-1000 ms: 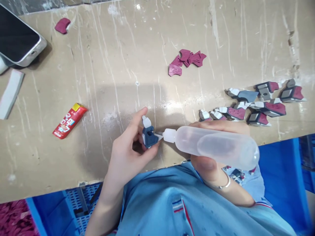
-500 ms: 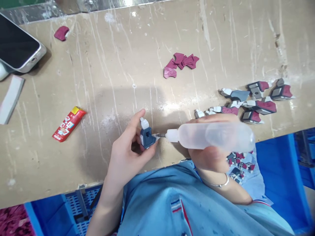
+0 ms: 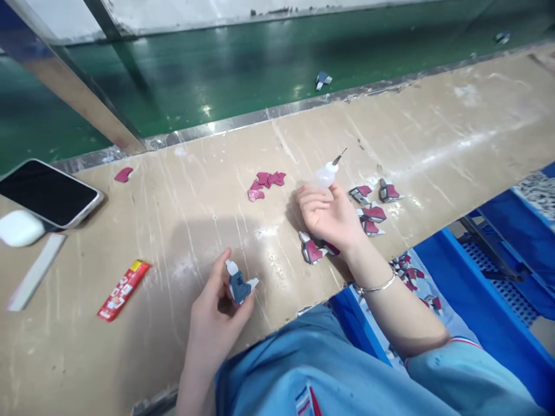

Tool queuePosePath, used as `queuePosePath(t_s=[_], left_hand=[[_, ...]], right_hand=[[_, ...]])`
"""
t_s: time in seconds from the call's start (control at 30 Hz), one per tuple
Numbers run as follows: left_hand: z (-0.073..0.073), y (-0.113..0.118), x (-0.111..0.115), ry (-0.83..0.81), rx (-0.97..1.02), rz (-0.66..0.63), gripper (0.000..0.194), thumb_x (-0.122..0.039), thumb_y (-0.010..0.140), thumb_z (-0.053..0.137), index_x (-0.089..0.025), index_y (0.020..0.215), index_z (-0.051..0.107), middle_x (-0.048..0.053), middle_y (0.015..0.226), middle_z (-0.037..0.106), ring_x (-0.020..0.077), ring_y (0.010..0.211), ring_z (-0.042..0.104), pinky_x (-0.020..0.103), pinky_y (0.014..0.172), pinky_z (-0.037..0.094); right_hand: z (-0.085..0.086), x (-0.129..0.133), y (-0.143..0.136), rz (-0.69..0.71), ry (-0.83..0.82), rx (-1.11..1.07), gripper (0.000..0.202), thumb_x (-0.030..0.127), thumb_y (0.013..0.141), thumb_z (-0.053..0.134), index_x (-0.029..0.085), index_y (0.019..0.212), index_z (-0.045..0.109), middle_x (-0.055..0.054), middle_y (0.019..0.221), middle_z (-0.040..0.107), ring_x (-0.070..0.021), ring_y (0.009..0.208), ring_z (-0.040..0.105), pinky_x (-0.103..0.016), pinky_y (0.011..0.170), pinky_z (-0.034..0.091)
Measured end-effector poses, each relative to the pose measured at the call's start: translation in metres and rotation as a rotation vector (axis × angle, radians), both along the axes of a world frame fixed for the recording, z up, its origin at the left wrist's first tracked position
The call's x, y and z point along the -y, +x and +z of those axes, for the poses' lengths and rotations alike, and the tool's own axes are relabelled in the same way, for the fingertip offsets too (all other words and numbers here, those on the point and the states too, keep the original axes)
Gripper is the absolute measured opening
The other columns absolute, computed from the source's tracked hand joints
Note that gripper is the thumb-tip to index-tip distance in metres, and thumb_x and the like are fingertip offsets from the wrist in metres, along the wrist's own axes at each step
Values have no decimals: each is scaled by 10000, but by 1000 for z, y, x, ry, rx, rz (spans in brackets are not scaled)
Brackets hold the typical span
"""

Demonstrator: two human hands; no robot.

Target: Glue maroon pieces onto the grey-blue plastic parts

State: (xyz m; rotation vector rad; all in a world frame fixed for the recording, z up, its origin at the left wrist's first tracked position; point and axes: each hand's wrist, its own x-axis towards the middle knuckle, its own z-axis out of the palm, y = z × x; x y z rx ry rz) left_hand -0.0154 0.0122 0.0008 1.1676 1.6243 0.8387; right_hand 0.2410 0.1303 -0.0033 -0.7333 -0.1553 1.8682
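Phone [image 3: 54, 193] lies at the left of the table [image 3: 173, 190], right by a round white thing [image 3: 21, 228]; a white strip [image 3: 37, 271] lies near them, and a red packet [image 3: 121, 292] with a yellow end lies between the strip and the left hand [image 3: 221, 318]; a green band [image 3: 260, 92] runs behind the table, with a metal post [image 3: 76, 86] at its left; the right hand [image 3: 327, 214] is in the way of some built parts [image 3: 373, 214], so I can count at least six near it and cannot see the rest; two loose parts [image 3: 323, 81] sit on the green band; one red bit [image 3: 124, 174] lies alone near the phone, and more red bits [image 3: 264, 180] overlap in a heap mid-table, too mixed up to count; a bag [image 3: 455, 309] of many parts is in a blue bin [image 3: 470, 277] below the table edge; the left hand points up and pinches one blue piece [image 3: 238, 287] between thumb and fingers, over the table near its front edge; the right arm reaches forward, palm showing, fingers curled, holding one bottle [image 3: 323, 176]; its needle [image 3: 340, 156] points up and right, and the fingers hide most of the bottle.
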Motion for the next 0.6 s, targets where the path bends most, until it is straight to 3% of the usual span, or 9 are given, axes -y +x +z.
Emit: queuePosePath(t_s=[0.1, 0.17, 0.3, 0.37, 0.43, 0.5, 0.53, 0.6], left_hand=[[-10, -5, 2, -8, 0, -11, 699, -432, 862, 741, -273, 1535, 639, -67, 791, 590, 115, 658, 575, 216, 671, 531], [-20, -7, 2, 7, -10, -11, 722, -491, 864, 743, -263, 1541, 633, -63, 787, 604, 127, 662, 587, 224, 659, 521], [-35, -9, 2, 63, 18, 0, 769, -540, 879, 734, -240, 1574, 597, -47, 821, 642, 139, 668, 611, 238, 667, 540], [-38, -9, 3, 76, 25, -24, 743, -524, 907, 715, -244, 1582, 583, -44, 821, 641, 141, 660, 615, 239, 657, 542], [-39, -10, 3, 85, 15, -59, 714, -518, 928, 702, -251, 1580, 581, -35, 825, 646, 150, 668, 631, 243, 639, 535], [-40, -12, 2, 94, 0, -78, 703, -520, 938, 700, -256, 1578, 577, -26, 843, 655, 160, 693, 653, 244, 622, 525], [-40, -12, 2, 99, -3, -79, 703, -519, 938, 702, -256, 1578, 575, -24, 850, 654, 162, 704, 660, 244, 619, 523], [-41, -13, 1, 102, 0, -76, 701, -513, 939, 702, -250, 1577, 574, -27, 846, 644, 161, 710, 663, 241, 620, 524]], right_hand=[[9, 13, -15, 49, -22, -2, 390, 576, 936, 706, 197, 902, 619, 77, 664, 502, -66, 540, 386, -159, 483, 318], [12, 21, -25, 46, 30, 65, 478, 671, 862, 718, 209, 846, 597, 82, 629, 460, -79, 528, 345, -188, 465, 284], [17, 19, -45, 73, 289, 553, 552, 788, 934, 475, 256, 794, 521, 81, 589, 400, -114, 491, 305, -256, 458, 268], [23, 9, -55, 162, 443, 890, 465, 674, 997, 512, 236, 859, 585, 22, 707, 554, -138, 578, 472, -278, 531, 389], [30, -7, -66, 328, 642, 1357, 288, 482, 1029, 638, 201, 1083, 677, -73, 1038, 709, -180, 840, 666, -310, 728, 531], [35, -24, -76, 514, 801, 1835, 304, 362, 1041, 706, 174, 1278, 677, -162, 1332, 690, -252, 1100, 726, -361, 903, 576], [37, -31, -81, 590, 838, 2007, 313, 333, 1045, 719, 150, 1296, 680, -197, 1370, 682, -291, 1160, 736, -382, 933, 586], [37, -45, -86, 654, 840, 2120, 250, 263, 1024, 756, 106, 1216, 719, -232, 1298, 723, -343, 1176, 760, -395, 923, 608]])
